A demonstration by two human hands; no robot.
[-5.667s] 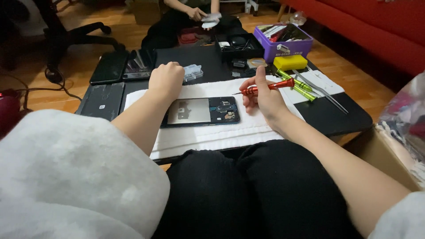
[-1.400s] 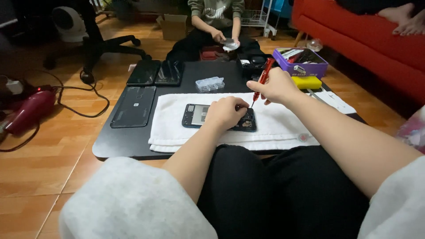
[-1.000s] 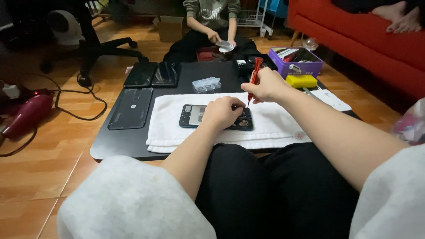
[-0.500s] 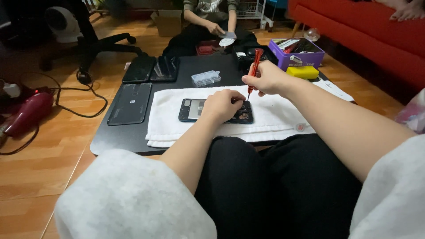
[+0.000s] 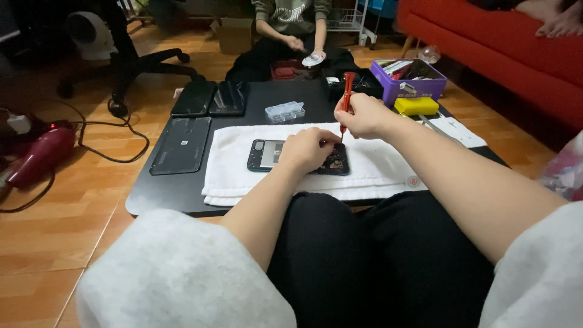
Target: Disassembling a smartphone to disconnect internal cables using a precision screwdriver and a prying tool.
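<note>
Red screwdriver pinched upright in right hand; left hand curled, pressing opened phone.

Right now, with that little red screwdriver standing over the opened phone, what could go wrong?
The red screwdriver in the right hand could slip and scratch the opened phone, whose insides lie bare. A loosened screw might vanish into the white towel. The left hand covers part of the phone, close to the tip, and could get poked.

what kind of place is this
Probably a living room used as a makeshift phone repair spot: a low black table on a wood floor, a red sofa, an opened phone on a white towel, and a purple tool box.
</note>
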